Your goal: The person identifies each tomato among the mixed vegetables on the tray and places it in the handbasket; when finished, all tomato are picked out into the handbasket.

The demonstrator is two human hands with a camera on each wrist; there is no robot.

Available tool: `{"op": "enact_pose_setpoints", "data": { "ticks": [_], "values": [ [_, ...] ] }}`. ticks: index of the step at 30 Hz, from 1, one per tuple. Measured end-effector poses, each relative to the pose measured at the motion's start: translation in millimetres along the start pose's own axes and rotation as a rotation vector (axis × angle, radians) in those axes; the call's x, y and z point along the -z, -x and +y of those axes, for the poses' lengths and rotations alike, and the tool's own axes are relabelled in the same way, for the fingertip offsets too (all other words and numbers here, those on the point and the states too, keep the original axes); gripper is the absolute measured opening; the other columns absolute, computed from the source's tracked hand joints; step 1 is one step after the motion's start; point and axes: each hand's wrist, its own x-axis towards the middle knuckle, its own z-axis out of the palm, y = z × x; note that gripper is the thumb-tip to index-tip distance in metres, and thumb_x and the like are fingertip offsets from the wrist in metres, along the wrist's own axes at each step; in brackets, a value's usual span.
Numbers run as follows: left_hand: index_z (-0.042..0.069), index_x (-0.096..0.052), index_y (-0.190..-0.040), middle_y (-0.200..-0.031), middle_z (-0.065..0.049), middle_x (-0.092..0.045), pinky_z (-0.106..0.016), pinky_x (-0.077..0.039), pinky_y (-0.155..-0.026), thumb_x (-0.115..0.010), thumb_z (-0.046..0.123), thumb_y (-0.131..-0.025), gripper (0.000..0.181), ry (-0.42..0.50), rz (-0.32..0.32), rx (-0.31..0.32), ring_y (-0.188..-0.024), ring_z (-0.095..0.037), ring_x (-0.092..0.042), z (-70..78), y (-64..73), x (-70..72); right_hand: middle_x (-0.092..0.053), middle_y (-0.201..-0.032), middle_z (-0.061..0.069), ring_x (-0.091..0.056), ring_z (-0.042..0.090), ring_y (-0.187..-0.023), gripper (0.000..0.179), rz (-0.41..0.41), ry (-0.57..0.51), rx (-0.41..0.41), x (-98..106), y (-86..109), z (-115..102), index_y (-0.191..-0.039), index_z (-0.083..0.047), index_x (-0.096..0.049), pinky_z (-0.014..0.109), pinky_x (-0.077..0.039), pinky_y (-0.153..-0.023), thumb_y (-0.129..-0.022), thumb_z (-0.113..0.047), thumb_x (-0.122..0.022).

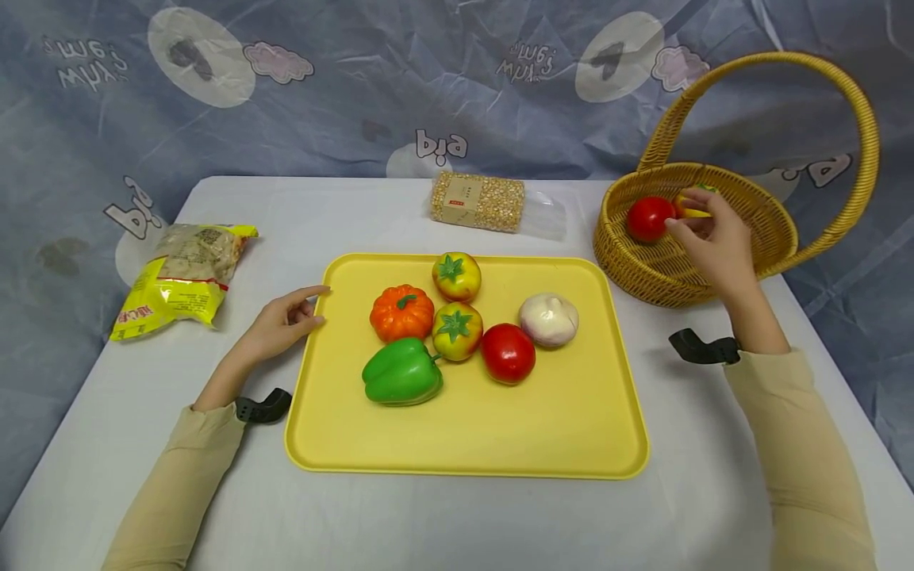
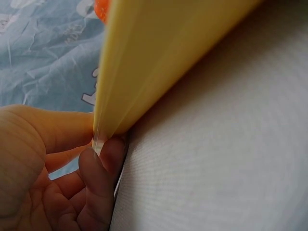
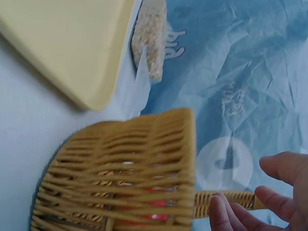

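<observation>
In the head view my left hand (image 1: 278,327) is at the left rim of a yellow tray (image 1: 464,444). The left wrist view shows thumb and fingertips pinching that tray edge (image 2: 109,86). On the tray lie a pumpkin (image 1: 401,314), a green bell pepper (image 1: 401,373), a tomato (image 1: 508,354), a garlic bulb (image 1: 549,319) and two yellow-red fruits (image 1: 458,331) with green leaf caps. My right hand (image 1: 724,242) hovers over the wicker basket (image 1: 643,277), fingers loosely spread. Below it sit another tomato (image 1: 650,219) and a similar yellow-red fruit (image 1: 687,208), partly hidden by the fingers.
A bag of corn kernels (image 1: 478,202) lies behind the tray. At the far left is a yellow snack-like bag (image 1: 186,277). The basket's tall handle (image 1: 867,143) arches above its right side. A blue patterned cloth (image 1: 343,95) hangs behind the white table (image 1: 428,523).
</observation>
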Motion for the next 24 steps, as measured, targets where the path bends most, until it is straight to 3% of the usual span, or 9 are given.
{"op": "enact_pose_setpoints", "data": {
  "ticks": [9, 12, 16, 24],
  "values": [
    [0.001, -0.049, -0.133, -0.086, -0.012, -0.052, -0.018, -0.038, -0.059, -0.058, 0.008, -0.091, 0.044, -0.006, 0.0, -0.003, -0.065, -0.003, -0.044, 0.2, -0.1, 0.5, -0.05, -0.133, 0.008, -0.048, -0.012, -0.089, 0.048, -0.009, -0.061, 0.153, -3.3, 24.7, -16.1, -0.137, -0.012, -0.045, -0.003, -0.038, -0.074, -0.092, -0.022, -0.058],
    [0.001, -0.048, -0.134, -0.087, -0.012, -0.053, -0.018, -0.039, -0.06, -0.058, 0.008, -0.091, 0.044, 0.003, -0.003, -0.001, -0.065, -0.003, -0.044, -0.8, -0.2, 0.3, -0.055, -0.12, -0.009, -0.051, -0.011, -0.087, 0.046, -0.003, -0.102, 0.239, -6.5, 33.5, -21.4, -0.134, -0.006, -0.048, -0.003, -0.039, -0.075, -0.09, -0.013, -0.06],
    [0.001, -0.048, -0.134, -0.087, -0.013, -0.054, -0.018, -0.04, -0.06, -0.058, 0.009, -0.091, 0.045, 0.016, -0.005, -0.002, -0.065, -0.003, -0.045, -1.8, -0.6, -0.2, -0.05, -0.113, -0.027, -0.055, -0.011, -0.087, 0.045, -0.03, -0.169, 0.332, -10.7, 47.6, -28.2, -0.131, -0.003, -0.05, -0.001, -0.042, -0.077, -0.088, -0.003, -0.06],
    [0.001, -0.047, -0.135, -0.087, -0.012, -0.054, -0.018, -0.039, -0.06, -0.058, 0.01, -0.091, 0.045, 0.005, -0.009, 0.0, -0.066, -0.003, -0.045, -2.4, -0.3, 0.2, -0.051, -0.118, -0.029, -0.057, -0.012, -0.09, 0.047, -0.11, -0.194, 0.453, -23.4, 75.9, -41.9, -0.129, -0.001, -0.05, 0.001, -0.044, -0.078, -0.084, 0.006, -0.062]
  ]
}}
